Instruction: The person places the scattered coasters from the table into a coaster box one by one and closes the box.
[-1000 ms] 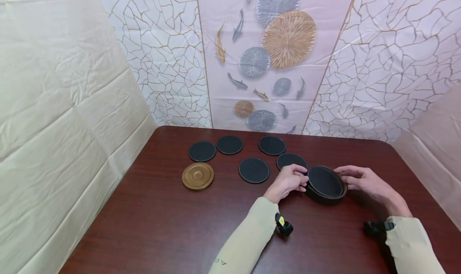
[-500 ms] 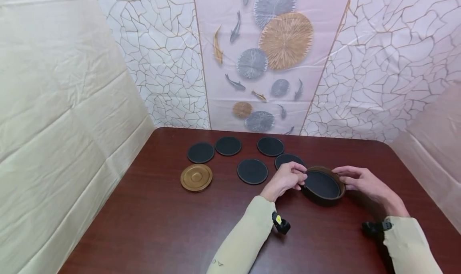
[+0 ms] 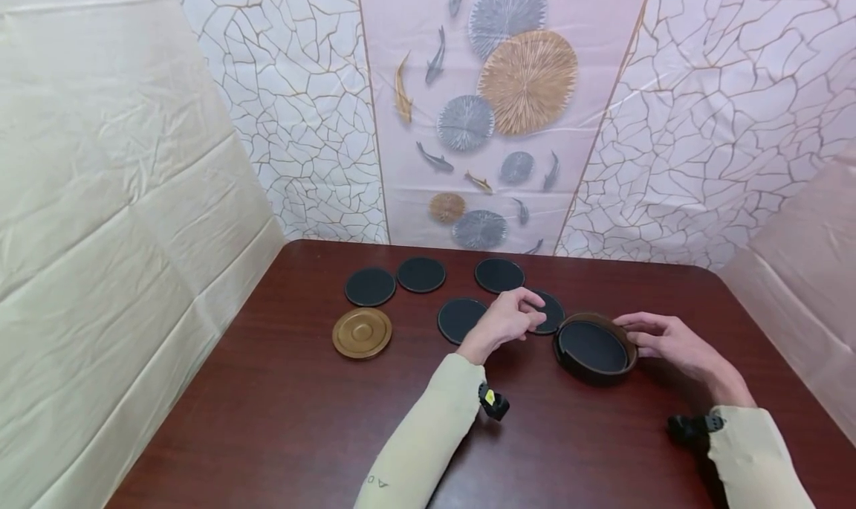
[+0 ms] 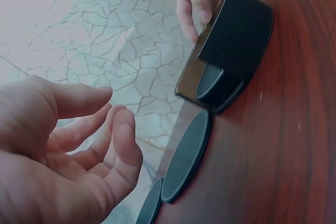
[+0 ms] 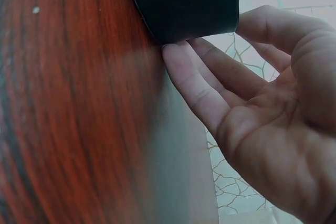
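Note:
A round dark coaster holder (image 3: 574, 362) with a brown inner wall and a slot in its side stands at the right of the table. Black round coasters (image 3: 592, 347) lie stacked inside it. My right hand (image 3: 675, 345) holds the holder's right side, its thumb near the rim and its fingers against the wall in the right wrist view. My left hand (image 3: 503, 319) hovers left of the holder with loosely bent fingers and nothing between them. Beneath and beyond its fingertips lies a black coaster (image 3: 551, 314), partly covered; another coaster (image 3: 460, 319) is partly behind that hand.
Three more black coasters, a left one (image 3: 371, 287), a middle one (image 3: 421, 275) and a right one (image 3: 499, 275), lie toward the table's back edge. A bronze-coloured ringed disc (image 3: 362, 334) lies at the left. Patterned cloth (image 3: 321, 122) hangs behind the brown table (image 3: 281, 420).
A coaster at the holder's mouth has gone down inside it. My left hand has let go and moved left, away from the rim. The right hand stays at the holder.

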Available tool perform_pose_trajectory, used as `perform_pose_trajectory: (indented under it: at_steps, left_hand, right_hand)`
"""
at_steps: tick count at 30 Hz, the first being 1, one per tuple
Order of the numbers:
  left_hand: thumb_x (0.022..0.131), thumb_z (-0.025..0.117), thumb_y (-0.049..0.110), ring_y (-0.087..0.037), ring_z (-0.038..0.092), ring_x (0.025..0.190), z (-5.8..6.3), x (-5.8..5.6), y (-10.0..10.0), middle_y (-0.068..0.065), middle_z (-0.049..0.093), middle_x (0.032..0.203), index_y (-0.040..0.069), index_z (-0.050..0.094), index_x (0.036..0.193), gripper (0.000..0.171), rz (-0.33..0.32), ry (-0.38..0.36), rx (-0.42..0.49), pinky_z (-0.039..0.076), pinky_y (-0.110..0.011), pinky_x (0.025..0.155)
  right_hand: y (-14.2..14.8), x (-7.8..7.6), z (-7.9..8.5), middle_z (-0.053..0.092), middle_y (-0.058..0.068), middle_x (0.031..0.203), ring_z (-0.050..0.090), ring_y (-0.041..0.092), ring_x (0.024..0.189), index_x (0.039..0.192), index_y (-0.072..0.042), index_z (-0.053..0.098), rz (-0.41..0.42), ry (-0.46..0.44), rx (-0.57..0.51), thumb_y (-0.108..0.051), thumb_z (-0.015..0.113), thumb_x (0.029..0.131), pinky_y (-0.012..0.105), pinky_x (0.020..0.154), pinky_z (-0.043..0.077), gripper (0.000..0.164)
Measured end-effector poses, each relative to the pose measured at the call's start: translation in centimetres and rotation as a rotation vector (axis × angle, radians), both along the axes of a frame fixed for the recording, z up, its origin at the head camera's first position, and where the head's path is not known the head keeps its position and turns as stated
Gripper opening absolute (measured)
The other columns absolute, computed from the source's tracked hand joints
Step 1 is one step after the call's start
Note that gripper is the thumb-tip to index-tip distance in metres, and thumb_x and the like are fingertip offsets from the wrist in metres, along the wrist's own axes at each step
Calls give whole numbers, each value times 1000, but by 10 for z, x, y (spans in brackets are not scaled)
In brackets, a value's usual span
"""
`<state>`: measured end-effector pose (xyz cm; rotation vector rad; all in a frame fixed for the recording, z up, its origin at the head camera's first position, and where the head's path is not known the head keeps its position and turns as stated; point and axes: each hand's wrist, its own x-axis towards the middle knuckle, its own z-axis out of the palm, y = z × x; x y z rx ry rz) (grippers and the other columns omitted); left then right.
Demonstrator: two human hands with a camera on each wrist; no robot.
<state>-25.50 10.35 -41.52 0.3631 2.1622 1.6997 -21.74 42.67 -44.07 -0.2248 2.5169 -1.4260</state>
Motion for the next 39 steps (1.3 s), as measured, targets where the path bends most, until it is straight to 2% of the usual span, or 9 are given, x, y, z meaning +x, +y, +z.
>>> perform_pose_trajectory:
  at_steps: [4, 8, 13, 18, 24, 28, 34, 36, 39]
  left_hand:
    - [92, 69, 15, -38, 67, 100, 2, -2, -9, 0, 66, 86, 11, 64, 115, 24, 7, 3, -26, 55, -54, 85]
    - [92, 69, 16, -38, 67, 100, 3, -5, -17, 0, 66, 87, 13, 64, 115, 24, -9, 15, -36, 55, -53, 85]
    - [94, 67, 19, -40, 65, 97, 1, -10, -29, -1, 65, 90, 12, 63, 119, 26, -20, 54, -69, 55, -51, 81]
    - [95, 65, 19, -39, 64, 93, -3, -16, -42, -6, 67, 95, 11, 62, 120, 25, -11, 88, -117, 55, -37, 69]
    - [96, 63, 19, -38, 66, 92, -5, -26, -60, -13, 68, 103, 11, 62, 118, 23, 26, 114, -132, 49, -25, 60]
    - [97, 63, 21, -38, 66, 91, -4, -32, -73, -10, 66, 99, 13, 62, 119, 23, 69, 124, -118, 51, -27, 62]
    - [97, 63, 22, -40, 64, 98, -2, -41, -89, -5, 62, 93, 12, 60, 120, 26, 103, 102, -101, 56, -44, 76]
    - [97, 63, 22, -39, 64, 98, -2, -43, -92, -4, 62, 93, 13, 61, 120, 25, 115, 106, -120, 56, -40, 74]
    - [96, 64, 23, -38, 64, 95, -4, -47, -96, -5, 63, 94, 15, 61, 116, 22, 141, 122, -149, 54, -34, 68]
  right_hand:
    - [0, 1, -1, 63, 11, 124, 68, 11, 93, 137, 0, 52, -3, 1, 5, -24, 62, 98, 30, 76, 59, 47]
    - [-2, 0, -1, 63, 14, 124, 68, 11, 93, 136, 0, 52, 0, 5, 8, -24, 61, 98, 31, 76, 59, 46]
    - [-3, 0, -2, 65, 7, 120, 69, 12, 93, 137, 2, 51, -1, 4, -6, -23, 61, 98, 28, 77, 59, 47]
    - [-4, -1, -3, 66, 2, 118, 70, 14, 93, 137, 3, 50, -7, 0, -23, -21, 61, 98, 28, 78, 59, 47]
    - [-6, 0, -5, 65, 6, 120, 69, 13, 93, 136, 3, 51, -10, 0, -23, -21, 61, 98, 29, 78, 59, 46]
    - [-6, 1, -6, 65, 6, 120, 69, 13, 93, 136, 2, 51, -13, 1, -23, -22, 62, 97, 29, 78, 59, 46]
    - [-4, 1, -6, 67, -3, 115, 69, 13, 92, 135, 3, 51, -11, 7, -28, -20, 62, 97, 29, 77, 59, 46]
    - [-3, 1, -4, 66, -6, 114, 69, 14, 92, 136, 3, 51, -11, 8, -23, -20, 62, 97, 30, 77, 59, 46]
    - [-2, 0, -1, 64, 4, 121, 69, 14, 93, 136, 1, 51, -10, 12, -1, -22, 61, 98, 30, 77, 59, 46]
